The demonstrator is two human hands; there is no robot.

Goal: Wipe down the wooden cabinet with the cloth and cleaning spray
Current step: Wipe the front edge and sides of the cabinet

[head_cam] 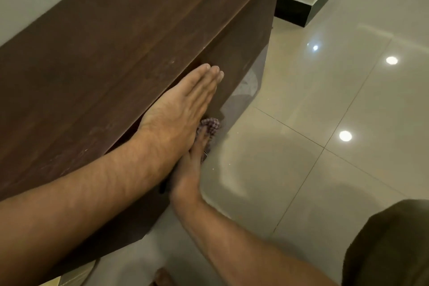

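Dim, warm indoor light. Three bright ceiling-lamp glares on glossy floor (348, 104). Soft shadow patches on tiles near cabinet (116, 53). Slight overall softness; wide-angle bending of straight lines toward edges. Corners darker.

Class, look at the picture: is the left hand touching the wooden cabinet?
Touching. The head view shows the left hand lying flat, fingers straight, against the cabinet at its top front edge, with no gap visible.
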